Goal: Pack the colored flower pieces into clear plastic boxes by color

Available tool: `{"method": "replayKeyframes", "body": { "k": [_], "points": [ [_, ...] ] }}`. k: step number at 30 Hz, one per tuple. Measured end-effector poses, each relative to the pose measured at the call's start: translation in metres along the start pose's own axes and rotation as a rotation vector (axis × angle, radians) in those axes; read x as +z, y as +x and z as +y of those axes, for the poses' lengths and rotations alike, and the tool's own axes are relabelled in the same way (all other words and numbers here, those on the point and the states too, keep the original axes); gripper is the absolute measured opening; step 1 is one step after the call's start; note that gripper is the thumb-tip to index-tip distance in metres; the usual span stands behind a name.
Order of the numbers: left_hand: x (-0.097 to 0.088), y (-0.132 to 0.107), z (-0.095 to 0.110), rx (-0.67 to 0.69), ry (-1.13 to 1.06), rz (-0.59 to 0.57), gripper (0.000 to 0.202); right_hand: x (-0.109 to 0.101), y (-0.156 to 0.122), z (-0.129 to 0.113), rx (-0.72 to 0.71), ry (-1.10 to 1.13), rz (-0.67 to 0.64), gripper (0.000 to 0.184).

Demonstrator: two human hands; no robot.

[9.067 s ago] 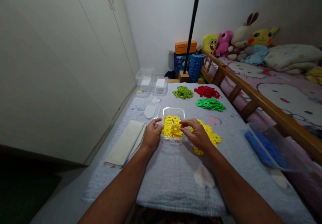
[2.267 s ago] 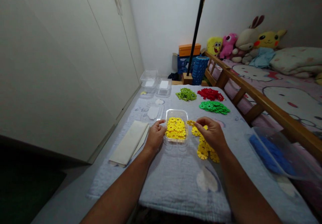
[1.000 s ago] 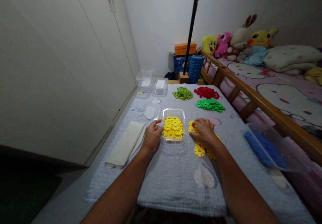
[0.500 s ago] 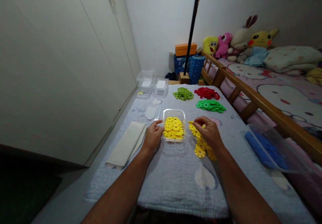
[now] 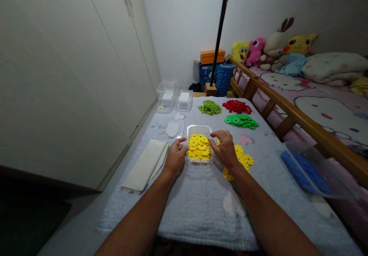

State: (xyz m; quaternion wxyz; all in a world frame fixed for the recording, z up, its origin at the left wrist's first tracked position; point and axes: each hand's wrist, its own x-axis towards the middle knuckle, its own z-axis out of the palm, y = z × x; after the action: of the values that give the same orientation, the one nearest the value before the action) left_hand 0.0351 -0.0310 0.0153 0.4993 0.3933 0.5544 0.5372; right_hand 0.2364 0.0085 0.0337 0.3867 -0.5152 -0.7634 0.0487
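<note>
A clear plastic container sits on the cloth in front of me, holding stacked yellow flower-shaped plastic discs. My left hand grips its left side, thumb and index finger against the wall. At the right rim is my right hand, with thumb and index finger apart and no disc visible between them. Loose yellow discs lie beneath and beside the right hand, which partly covers them.
Piles of light green, red and green pieces lie farther back. Clear containers stand back left, near a clear lid. A folded cream cloth lies left; a container of blue pieces stands right, by the bed rail.
My right hand has moved left from the loose yellow discs to the container's right rim, and its pinch has opened. The disc it held no longer shows there. My left hand stays at the container.
</note>
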Motion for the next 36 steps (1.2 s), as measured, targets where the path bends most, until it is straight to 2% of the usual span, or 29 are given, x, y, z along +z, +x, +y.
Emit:
{"method": "replayKeyframes", "body": {
  "k": [5,7,11,16,20,23,27,30,33,36],
  "points": [
    [-0.001,-0.001,0.001,0.007,0.015,-0.012,0.05,-0.017,-0.002,0.025,0.047,-0.009,0.117,0.015],
    [-0.001,-0.002,0.002,0.011,0.016,-0.014,0.051,-0.026,-0.003,0.04,0.082,-0.038,0.119,0.014],
    [0.0,-0.003,0.005,0.0,0.015,-0.01,0.052,-0.04,-0.008,0.064,0.157,-0.169,-0.085,0.012],
    [0.001,-0.004,0.006,0.005,0.012,-0.013,0.052,-0.049,-0.018,0.071,0.201,-0.305,-0.349,0.019],
    [0.001,-0.004,0.006,0.002,0.02,-0.002,0.051,-0.049,-0.023,0.069,0.144,-0.325,-0.455,0.028],
    [0.0,-0.004,0.005,0.003,0.024,0.002,0.049,-0.047,-0.023,0.065,0.151,-0.321,-0.491,0.024],
    [0.0,-0.003,0.004,0.003,0.024,0.003,0.048,-0.047,-0.017,0.063,0.185,-0.237,-0.487,0.012],
    [0.0,-0.002,0.002,-0.004,0.003,0.007,0.049,-0.053,-0.011,0.062,0.186,-0.057,-0.448,0.002],
    [0.001,-0.002,0.001,-0.006,-0.009,0.009,0.05,-0.059,-0.008,0.057,0.238,0.177,-0.351,0.013],
    [0.001,-0.002,0.002,-0.004,-0.002,0.013,0.05,-0.058,-0.006,0.043,0.316,0.364,-0.169,0.023]
  ]
}}
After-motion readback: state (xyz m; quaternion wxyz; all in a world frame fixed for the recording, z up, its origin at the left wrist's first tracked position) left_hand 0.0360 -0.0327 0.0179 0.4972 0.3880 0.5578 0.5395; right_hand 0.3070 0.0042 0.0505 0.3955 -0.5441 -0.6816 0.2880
